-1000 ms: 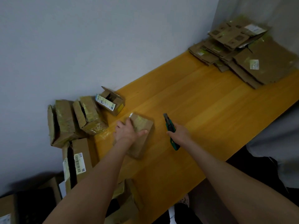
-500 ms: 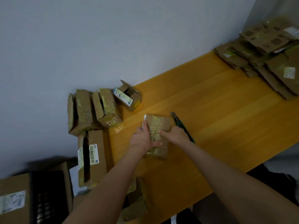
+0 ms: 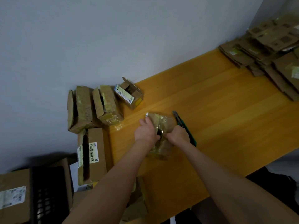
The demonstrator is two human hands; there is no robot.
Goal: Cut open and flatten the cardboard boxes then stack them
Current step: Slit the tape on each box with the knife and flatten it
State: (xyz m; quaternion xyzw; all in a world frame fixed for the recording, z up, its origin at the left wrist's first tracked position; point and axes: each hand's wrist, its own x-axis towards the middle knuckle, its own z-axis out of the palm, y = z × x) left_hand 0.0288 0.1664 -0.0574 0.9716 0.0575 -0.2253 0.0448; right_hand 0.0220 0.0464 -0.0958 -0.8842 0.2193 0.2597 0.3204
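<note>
The box [image 3: 163, 121] lies on the table [image 3: 218, 113] in front of the person, wrapped in glossy tape and crumpled. Both hands are on it. The left hand [image 3: 146, 131] and right hand [image 3: 178, 135] have their fingers curled into a dark slit across the middle of its top, each gripping one edge of the opening. The knife [image 3: 188, 132] lies on the table just beside the right hand, grey blade end pointing away. I cannot tell whether the hand touches it.

The step seems to be prying the cut seam apart so the box can be flattened. It should go best if the two hands pull outward evenly, with the wrists low so the box stays down on the table and does not lift. The tape looks stretchy and may hold at the ends. There a further cut would likely beat tearing, which could rip the card unevenly. The right hand should mind the blade when it reaches back.

Uncut boxes [image 3: 106, 104] wait at the table's left end. The flat stack [image 3: 239, 57] sits well apart at the far right.
</note>
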